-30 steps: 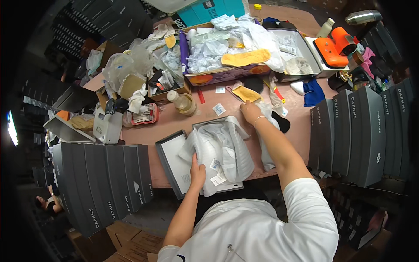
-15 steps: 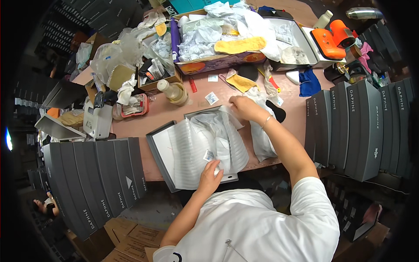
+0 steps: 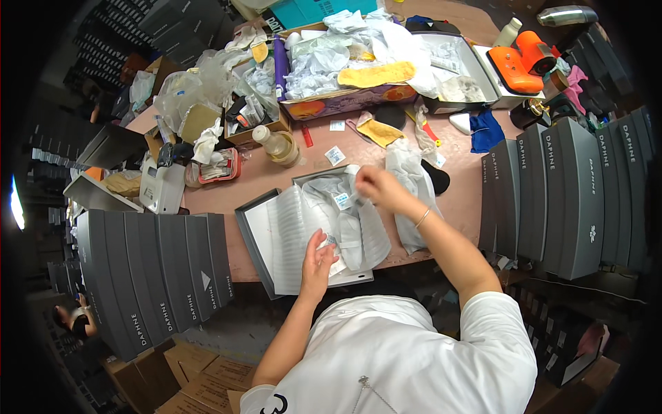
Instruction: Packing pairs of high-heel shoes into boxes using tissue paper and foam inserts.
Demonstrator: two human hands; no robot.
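Note:
An open grey shoe box (image 3: 249,238) lies in front of me, lined with ribbed translucent foam sheet (image 3: 291,234) and white tissue paper (image 3: 352,231) around wrapped contents that I cannot make out. My left hand (image 3: 316,268) is over the box's near part, fingers apart, beside a small square packet partly behind its fingertips. My right hand (image 3: 380,188) is above the far right of the box, fingers curled and a little blurred; white paper shows at its fingertips, but what it grips is unclear. Another small square packet (image 3: 342,201) lies on the tissue just left of it.
Right of the box lies a white-wrapped bundle (image 3: 408,196). A squat bottle (image 3: 278,146) and a loose square packet (image 3: 335,155) are beyond it. Rows of grey shoe boxes stand left (image 3: 155,269) and right (image 3: 576,196). A carton of crumpled paper (image 3: 345,103) fills the back.
My right hand has moved left and nearer from the box's far right corner, and a square packet now shows on the tissue. My left hand has lifted slightly away and its fingers have spread.

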